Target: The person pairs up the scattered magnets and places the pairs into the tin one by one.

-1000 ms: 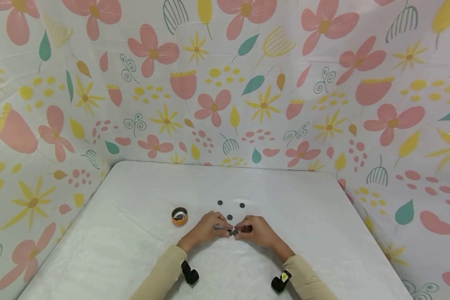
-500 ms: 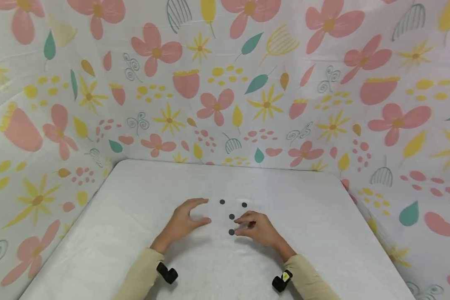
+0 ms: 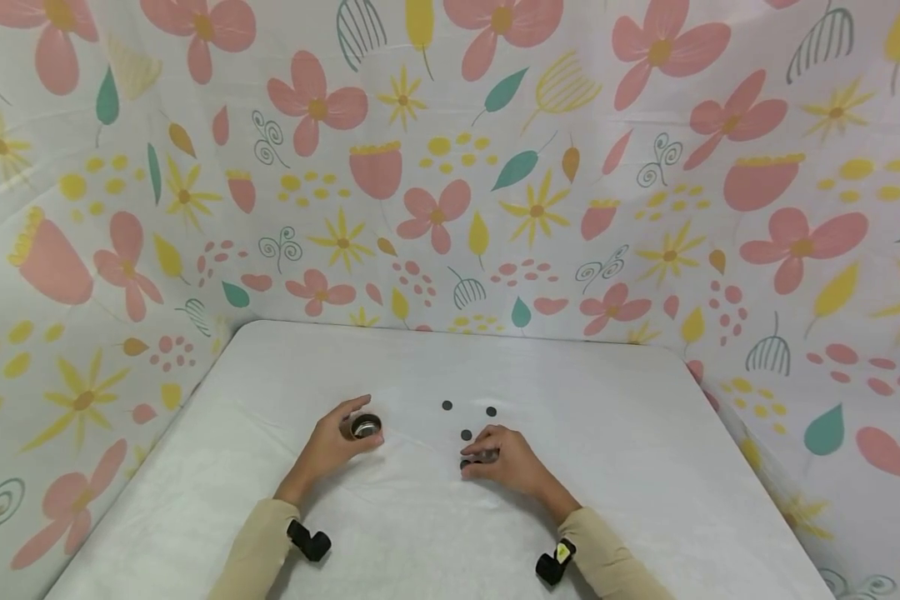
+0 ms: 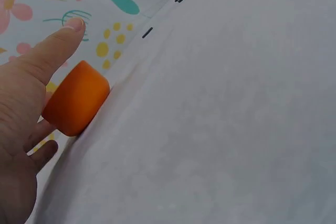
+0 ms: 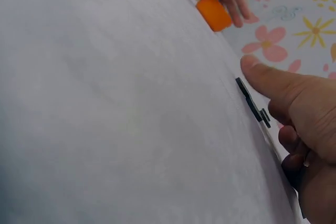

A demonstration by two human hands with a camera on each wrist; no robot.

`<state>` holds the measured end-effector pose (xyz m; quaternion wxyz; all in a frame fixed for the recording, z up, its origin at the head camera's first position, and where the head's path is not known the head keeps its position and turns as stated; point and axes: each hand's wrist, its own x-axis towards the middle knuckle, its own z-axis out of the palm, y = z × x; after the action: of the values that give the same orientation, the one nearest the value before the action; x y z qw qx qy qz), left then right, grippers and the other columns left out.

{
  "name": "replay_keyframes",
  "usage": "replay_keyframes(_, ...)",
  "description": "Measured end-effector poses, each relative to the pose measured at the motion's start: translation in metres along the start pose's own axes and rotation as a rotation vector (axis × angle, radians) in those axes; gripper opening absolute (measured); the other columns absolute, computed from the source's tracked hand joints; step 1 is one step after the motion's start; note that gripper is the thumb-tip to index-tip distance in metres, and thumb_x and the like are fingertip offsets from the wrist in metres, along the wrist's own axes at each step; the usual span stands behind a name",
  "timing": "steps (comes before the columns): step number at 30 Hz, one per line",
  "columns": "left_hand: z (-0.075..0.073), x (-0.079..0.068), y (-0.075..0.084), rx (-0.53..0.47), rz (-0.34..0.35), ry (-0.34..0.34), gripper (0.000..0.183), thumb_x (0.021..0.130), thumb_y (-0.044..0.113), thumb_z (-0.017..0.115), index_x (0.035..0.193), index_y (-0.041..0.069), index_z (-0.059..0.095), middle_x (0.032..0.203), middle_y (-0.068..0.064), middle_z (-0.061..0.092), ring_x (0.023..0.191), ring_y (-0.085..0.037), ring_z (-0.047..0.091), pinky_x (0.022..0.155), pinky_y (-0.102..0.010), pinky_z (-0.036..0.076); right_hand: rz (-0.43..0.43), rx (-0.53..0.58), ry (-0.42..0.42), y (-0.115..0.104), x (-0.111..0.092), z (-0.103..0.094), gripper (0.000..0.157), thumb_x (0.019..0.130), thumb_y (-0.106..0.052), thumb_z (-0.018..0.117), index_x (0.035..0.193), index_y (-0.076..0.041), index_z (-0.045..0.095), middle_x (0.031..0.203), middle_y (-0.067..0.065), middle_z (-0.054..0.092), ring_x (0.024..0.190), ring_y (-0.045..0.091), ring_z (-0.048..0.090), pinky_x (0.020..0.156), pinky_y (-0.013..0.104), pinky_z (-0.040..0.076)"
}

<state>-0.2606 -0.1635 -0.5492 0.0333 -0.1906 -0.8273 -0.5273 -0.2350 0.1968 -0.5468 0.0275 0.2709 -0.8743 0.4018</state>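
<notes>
My left hand (image 3: pixel 330 443) is around a small round cup (image 4: pixel 79 98), orange outside and shiny silver inside, standing on the white table. Its thumb and fingers are spread on either side of the cup; in the left wrist view the thumb (image 4: pixel 58 48) reaches past it. Over the table's middle, my right hand (image 3: pixel 516 460) bends its fingers around a dark grey thing (image 3: pixel 486 456), mostly hidden by them; I cannot tell its kind. Right at these fingertips lies a flat dark disc (image 3: pixel 464 465). Farther back lies another dark disc (image 3: pixel 467 435).
Two more dark discs, a left one (image 3: pixel 447 405) and a right one (image 3: pixel 491 412), lie toward the back. The white table (image 3: pixel 570 375) has cloth walls (image 3: pixel 457 275) with a flower print at its back and sides. A black wrist camera (image 3: pixel 309 541) sits at the left sleeve.
The left hand parted from the right hand and went left to the orange cup, fingers spreading. The right hand stays by the front disc, its fingers now lower around the grey thing.
</notes>
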Motion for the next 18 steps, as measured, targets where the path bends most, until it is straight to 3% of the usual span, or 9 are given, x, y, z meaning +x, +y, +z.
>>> replay_keyframes(4,0.0007,-0.0001,-0.0025,-0.034,0.003,-0.026,0.083,0.084,0.028,0.087,0.152,0.004,0.047,0.150,-0.017,0.052,0.127,-0.035,0.056,0.090,-0.028,0.053,0.006,-0.014,-0.013,0.0016,-0.0008,-0.0002,0.028,0.079,-0.032,0.090,0.101,-0.017,0.084,0.095,-0.008,0.068,0.084,0.006,0.058,0.073,0.024,0.048)
replay_keyframes(7,0.0013,0.0002,-0.0039,-0.041,0.001,-0.036,0.083,0.084,0.029,0.087,0.151,0.003,0.047,0.148,-0.017,0.054,0.123,-0.032,0.058,0.088,-0.023,0.052,0.010,-0.023,-0.022,0.0031,-0.0011,-0.0004,0.026,0.079,-0.031,0.090,0.101,-0.017,0.084,0.094,-0.008,0.068,0.082,0.005,0.057,0.072,0.024,0.047)
replay_keyframes(18,0.0029,0.0019,-0.0077,-0.021,-0.022,-0.051,0.080,0.085,0.032,0.086,0.151,0.004,0.048,0.146,-0.014,0.056,0.128,-0.030,0.058,0.099,-0.033,0.052,0.009,-0.029,-0.036,0.0014,-0.0012,-0.0009,0.019,0.083,-0.031,0.088,0.099,-0.021,0.084,0.092,-0.014,0.069,0.084,0.006,0.059,0.076,0.026,0.048)
